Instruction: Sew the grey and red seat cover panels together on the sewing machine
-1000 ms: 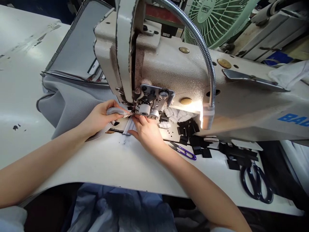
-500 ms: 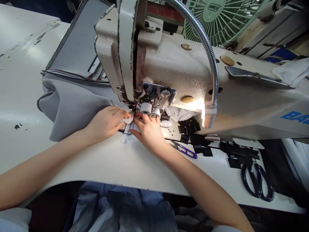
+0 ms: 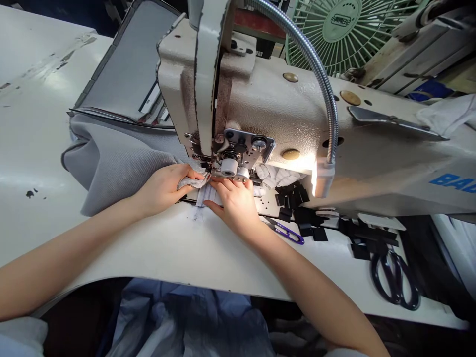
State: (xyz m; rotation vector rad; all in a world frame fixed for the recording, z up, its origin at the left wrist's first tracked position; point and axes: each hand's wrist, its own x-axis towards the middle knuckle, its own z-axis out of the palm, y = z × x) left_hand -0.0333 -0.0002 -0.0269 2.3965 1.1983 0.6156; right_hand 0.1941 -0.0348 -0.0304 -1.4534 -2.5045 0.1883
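The sewing machine [image 3: 178, 74] fills the middle of the view, its needle area at the lower left end of the head. My left hand [image 3: 165, 187] pinches the folded edge of a grey fabric piece [image 3: 119, 153] right beside the needle. Most of that fabric lies bunched to the left. My right hand [image 3: 236, 203] rests flat on the machine bed, fingers stretched toward the presser foot and thumb apart. Its fingertips are partly hidden under the machine head. Between my hands a pale striped strip [image 3: 203, 195] lies on the bed.
Purple thread snips [image 3: 286, 232] lie right of my right hand, near black fabric pieces [image 3: 293, 198] and white pieces [image 3: 278, 174]. Dark-handled scissors [image 3: 396, 280] lie farther right. A lit lamp [image 3: 323, 179] hangs on a flexible neck. A green fan [image 3: 340, 22] stands behind.
The whole view has shifted slightly, so the machine and fabric appear a little farther right. My left hand has curled slightly more around the fabric edge; my right hand stays beside the presser foot.
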